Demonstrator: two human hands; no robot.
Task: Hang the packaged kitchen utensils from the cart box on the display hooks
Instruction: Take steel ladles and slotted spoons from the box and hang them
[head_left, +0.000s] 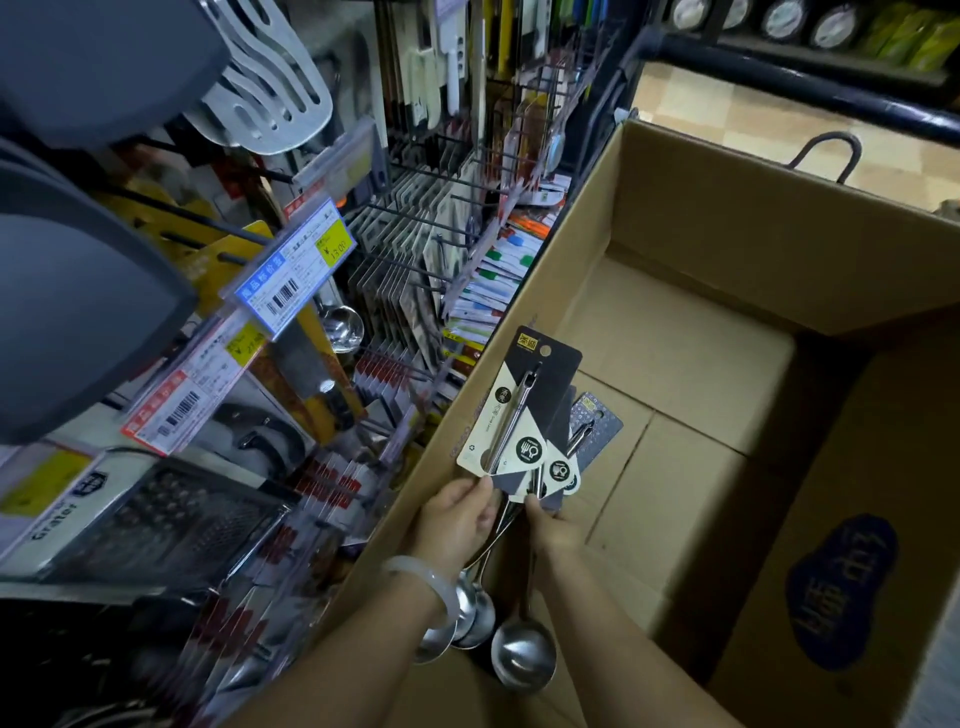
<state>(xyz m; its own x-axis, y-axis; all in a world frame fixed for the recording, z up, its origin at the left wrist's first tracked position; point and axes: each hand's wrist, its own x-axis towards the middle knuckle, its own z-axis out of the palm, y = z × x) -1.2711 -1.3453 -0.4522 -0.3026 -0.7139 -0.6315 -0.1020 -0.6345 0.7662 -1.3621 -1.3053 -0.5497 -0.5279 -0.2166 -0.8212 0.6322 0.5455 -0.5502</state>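
Note:
Both my hands hold a fanned bunch of packaged steel ladles (524, 415) over the near left corner of the cardboard cart box (727, 374). My left hand (457, 514) pinches the lower edge of the front black-and-cream card. My right hand (550, 525) grips the cards and handles behind it. The shiny ladle bowls (522, 657) hang down between my forearms. Display hooks (415, 260) with carded goods stick out from the rack on the left.
The box floor shows bare cardboard with taped seams. Grey pans (78, 291), a slotted turner (275, 88), price tags (296, 270) and a boxed grater (156, 519) crowd the left shelving. A dark cart rail (810, 83) runs across the top right.

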